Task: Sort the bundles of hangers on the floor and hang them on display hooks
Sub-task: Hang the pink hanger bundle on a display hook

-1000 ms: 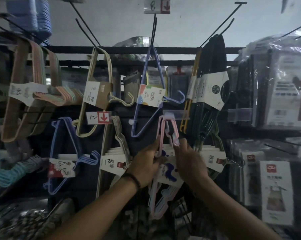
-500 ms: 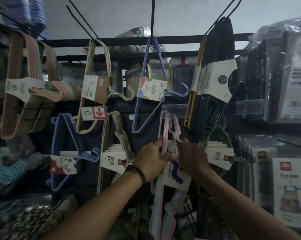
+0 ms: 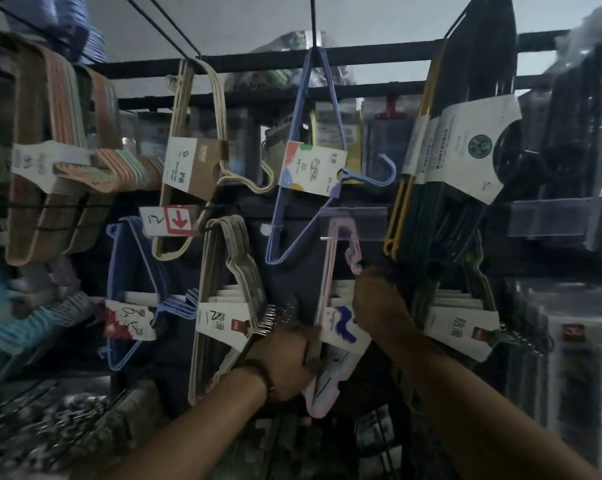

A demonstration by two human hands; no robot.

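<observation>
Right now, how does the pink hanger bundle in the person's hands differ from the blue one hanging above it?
Colour: the pink hanger bundle is pale pink; the blue hanger bundle is lilac-blue.
Hold: both the left hand and right hand grip the pink bundle; nothing touches the blue one.
Height: the blue one hangs from the top row, the pink one lower.
Both are labelled bundles of thin hangers.

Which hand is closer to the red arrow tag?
Left. The left hand is below and right of the red arrow tag, holding the pink hanger bundle low down; the right hand is farther right, on the bundle's upper part.
</observation>
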